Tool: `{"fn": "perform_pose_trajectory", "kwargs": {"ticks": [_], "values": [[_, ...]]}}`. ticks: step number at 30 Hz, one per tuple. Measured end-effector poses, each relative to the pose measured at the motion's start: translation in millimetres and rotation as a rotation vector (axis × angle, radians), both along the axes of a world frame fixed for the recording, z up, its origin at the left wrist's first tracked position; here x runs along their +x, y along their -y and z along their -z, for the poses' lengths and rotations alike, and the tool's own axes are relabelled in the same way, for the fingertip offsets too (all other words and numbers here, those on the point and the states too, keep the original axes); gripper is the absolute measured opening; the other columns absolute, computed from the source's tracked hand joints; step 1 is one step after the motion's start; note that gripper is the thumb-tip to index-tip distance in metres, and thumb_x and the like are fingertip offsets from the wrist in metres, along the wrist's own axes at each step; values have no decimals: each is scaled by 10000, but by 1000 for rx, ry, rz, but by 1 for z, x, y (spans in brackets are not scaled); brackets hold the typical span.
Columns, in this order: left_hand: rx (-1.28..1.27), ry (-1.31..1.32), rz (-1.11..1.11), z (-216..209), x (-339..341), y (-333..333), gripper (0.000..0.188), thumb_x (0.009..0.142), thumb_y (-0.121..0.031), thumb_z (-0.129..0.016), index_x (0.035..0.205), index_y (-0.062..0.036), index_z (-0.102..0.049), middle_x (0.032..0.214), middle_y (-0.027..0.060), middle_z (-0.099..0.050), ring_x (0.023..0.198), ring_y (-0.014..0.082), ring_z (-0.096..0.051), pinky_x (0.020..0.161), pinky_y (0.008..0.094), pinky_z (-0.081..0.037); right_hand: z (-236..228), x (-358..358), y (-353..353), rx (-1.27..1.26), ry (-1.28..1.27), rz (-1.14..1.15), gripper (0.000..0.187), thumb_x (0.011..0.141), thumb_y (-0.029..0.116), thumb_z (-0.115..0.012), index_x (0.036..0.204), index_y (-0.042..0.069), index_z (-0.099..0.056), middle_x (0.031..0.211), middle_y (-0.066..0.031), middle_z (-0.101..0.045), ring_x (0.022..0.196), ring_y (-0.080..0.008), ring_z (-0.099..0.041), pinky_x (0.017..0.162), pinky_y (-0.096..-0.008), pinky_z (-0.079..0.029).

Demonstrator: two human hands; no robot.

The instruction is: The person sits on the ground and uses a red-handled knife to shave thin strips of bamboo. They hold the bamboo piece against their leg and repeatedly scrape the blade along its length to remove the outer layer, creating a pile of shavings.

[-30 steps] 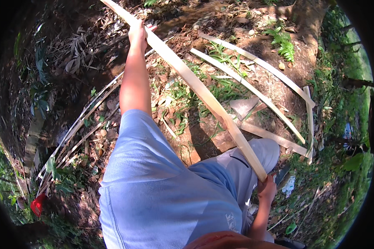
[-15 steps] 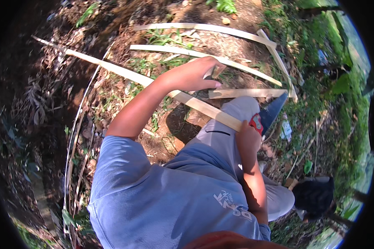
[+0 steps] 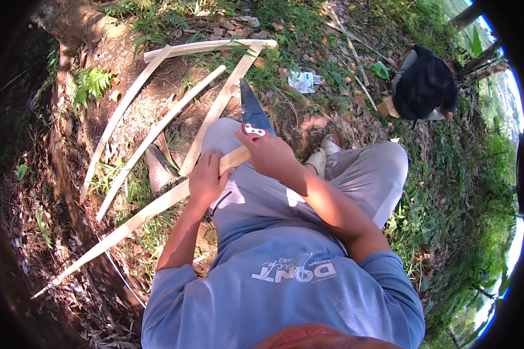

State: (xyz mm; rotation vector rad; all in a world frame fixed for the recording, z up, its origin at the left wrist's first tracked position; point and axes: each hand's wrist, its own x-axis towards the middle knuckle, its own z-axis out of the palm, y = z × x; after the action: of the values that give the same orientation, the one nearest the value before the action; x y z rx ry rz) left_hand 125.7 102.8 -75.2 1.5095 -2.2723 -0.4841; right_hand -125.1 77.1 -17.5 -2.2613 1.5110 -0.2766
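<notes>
The place is outdoors, and the ground (image 3: 186,78) is uneven soil with dry leaves, small stones and green grass, where sunlight and shadow are mixed. A thick tree base (image 3: 75,23) is at the upper left. At the upper right, another person (image 3: 425,84) in a dark top bends low, well apart. The long wooden strip (image 3: 128,230) reaches from the person's thigh, in grey trousers (image 3: 364,174), down to the lower left. Several shorter strips (image 3: 154,136) lie on the ground in front of the knee. The saw (image 3: 253,107), with dark blade and red handle, points away above this knee. The left hand (image 3: 206,177) has its fingers clenched over the long wooden strip, near its upper end. The right hand (image 3: 271,154) grasps the saw by its handle; I cannot tell if it also touches the strip. A pale stone (image 3: 159,168) is beside the shorter strips. Smaller are a fern (image 3: 93,83) at left and a whitish wrapper (image 3: 301,81) beyond the saw.
</notes>
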Motion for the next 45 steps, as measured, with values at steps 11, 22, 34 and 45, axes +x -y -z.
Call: {"fn": "perform_pose_trajectory", "kwargs": {"ticks": [11, 22, 34, 45], "values": [[-23, -75, 139, -7, -29, 27, 673, 911, -292, -842, 1436, 26, -566, 1413, 228, -561, 1348, 443, -516, 1168, 540, -390, -64, -118, -111, 115, 541, 618, 587, 1040, 206, -749, 1577, 18, -603, 867, -131, -745, 728, -157, -666, 721, -317, -533], [244, 132, 149, -2, -89, 74, 386, 872, -364, -807, 1066, -56, -679, 984, 192, -756, 1003, 410, -737, 894, 532, -554, -65, -85, -113, 56, 853, 671, 603, 1067, 220, -734, 1613, 23, -568, 1015, -47, -764, 811, -78, -646, 768, -255, -525], [100, 175, -85, 35, -107, 91, 301, 844, -277, -768, 1017, -35, -718, 862, 184, -786, 799, 408, -781, 739, 528, -632, 16, -54, -15, 20, 872, 551, 525, 1089, 209, -726, 1557, -1, -616, 963, -35, -760, 804, -48, -576, 734, -255, -506], [105, 193, -142, 46, -113, 113, 173, 858, -188, -741, 978, -64, -759, 861, 180, -798, 773, 395, -790, 724, 513, -644, 27, -42, 16, 56, 893, 483, 523, 1098, 200, -716, 1547, -44, -605, 970, -39, -755, 829, -63, -613, 766, -251, -523]]}}
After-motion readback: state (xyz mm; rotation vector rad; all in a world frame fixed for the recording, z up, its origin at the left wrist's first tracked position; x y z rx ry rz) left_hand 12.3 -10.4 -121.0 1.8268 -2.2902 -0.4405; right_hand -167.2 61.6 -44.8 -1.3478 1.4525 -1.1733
